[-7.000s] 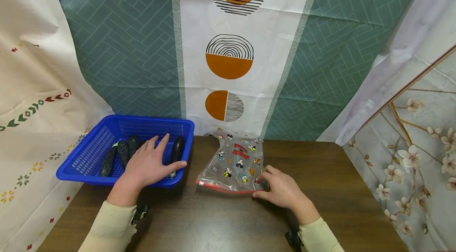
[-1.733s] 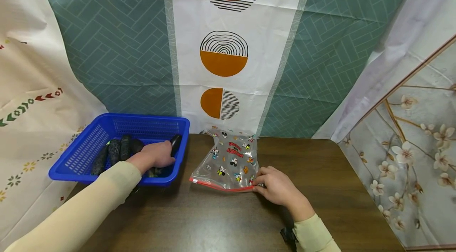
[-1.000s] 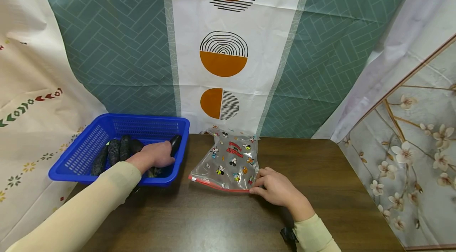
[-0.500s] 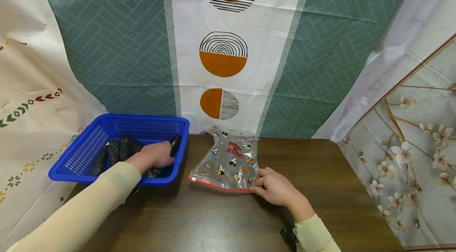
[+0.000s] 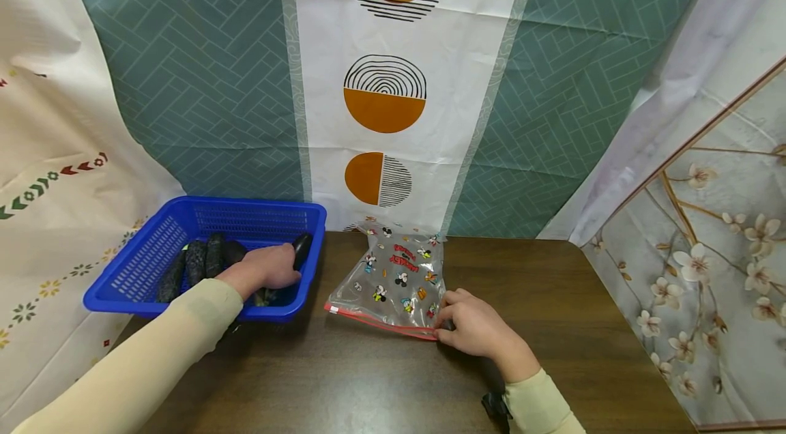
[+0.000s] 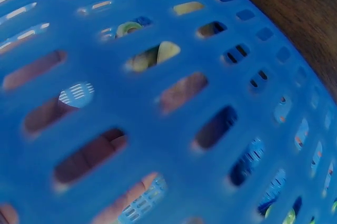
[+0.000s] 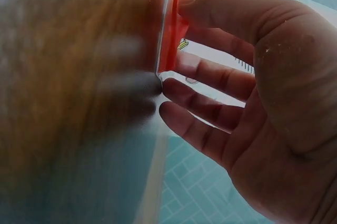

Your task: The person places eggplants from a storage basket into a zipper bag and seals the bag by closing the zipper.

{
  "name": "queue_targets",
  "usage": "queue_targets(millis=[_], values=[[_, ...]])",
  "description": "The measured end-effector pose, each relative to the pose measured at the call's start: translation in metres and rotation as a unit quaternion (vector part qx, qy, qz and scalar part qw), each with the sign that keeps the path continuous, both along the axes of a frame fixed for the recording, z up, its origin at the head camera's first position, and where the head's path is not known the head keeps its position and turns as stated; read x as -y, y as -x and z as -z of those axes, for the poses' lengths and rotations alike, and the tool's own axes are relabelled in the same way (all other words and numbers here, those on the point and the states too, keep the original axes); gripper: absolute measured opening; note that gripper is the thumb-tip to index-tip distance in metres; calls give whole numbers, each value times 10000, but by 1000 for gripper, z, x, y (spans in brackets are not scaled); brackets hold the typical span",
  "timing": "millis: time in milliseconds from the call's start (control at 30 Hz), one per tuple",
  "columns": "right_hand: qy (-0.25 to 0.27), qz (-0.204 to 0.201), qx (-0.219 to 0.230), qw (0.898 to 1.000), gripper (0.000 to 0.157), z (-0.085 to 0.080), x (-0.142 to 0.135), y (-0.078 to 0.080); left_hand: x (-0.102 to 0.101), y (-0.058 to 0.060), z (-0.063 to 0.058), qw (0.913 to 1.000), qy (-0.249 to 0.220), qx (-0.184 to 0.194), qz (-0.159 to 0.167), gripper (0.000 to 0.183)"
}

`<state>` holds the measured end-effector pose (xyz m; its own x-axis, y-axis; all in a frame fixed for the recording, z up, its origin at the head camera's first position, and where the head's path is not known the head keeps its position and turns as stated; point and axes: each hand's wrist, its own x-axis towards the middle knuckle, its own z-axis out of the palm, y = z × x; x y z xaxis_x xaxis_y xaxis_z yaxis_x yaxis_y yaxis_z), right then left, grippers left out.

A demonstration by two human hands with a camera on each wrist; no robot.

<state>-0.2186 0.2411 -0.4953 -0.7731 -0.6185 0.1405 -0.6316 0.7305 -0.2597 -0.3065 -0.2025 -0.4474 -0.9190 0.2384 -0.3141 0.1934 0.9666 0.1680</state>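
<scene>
In the head view my left hand (image 5: pixel 276 267) reaches into the blue basket (image 5: pixel 258 202), its fingers bent down around a shiny dark eggplant (image 5: pixel 302 248) by the right wall. Most of the fingers are hidden there; the left wrist view catches bits of them through the slots of the basket wall (image 6: pixel 100 113). At the other side, my right hand (image 5: pixel 479 325) pinches the right corner of a clear zip bag (image 5: pixel 393 284) printed with cartoon figures. Up close, the thumb presses on the red zip strip (image 7: pixel 171 40) with fingers behind it.
Several dark, bumpy, long vegetables (image 5: pixel 196 262) lie in the basket's left half. The bag lies flat on the brown table (image 5: pixel 381 379), its far end against the hanging cloth (image 5: pixel 393 140). Patterned cloth (image 5: pixel 49 215) borders the left side, a floral panel (image 5: pixel 724 311) the right.
Seven seconds ago my left hand was spread over the basket; it has since gone down onto the eggplant and stayed still. Just now the zip edge by my right fingers has parted a little.
</scene>
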Motion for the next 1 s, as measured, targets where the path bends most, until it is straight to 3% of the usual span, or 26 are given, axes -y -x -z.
queue_targets(millis=[367,633,1000], values=[[70,201,-628,9978,14,4,2,1,5,4,-4,9996,-220,13,148,21],[350,220,-973,9944,20,3,3,2,8,4,-10,9991,-392,-7,156,22],[867,582,-1794,9782,19,3,5,3,20,-1,-22,9936,-1066,-385,-17,32]])
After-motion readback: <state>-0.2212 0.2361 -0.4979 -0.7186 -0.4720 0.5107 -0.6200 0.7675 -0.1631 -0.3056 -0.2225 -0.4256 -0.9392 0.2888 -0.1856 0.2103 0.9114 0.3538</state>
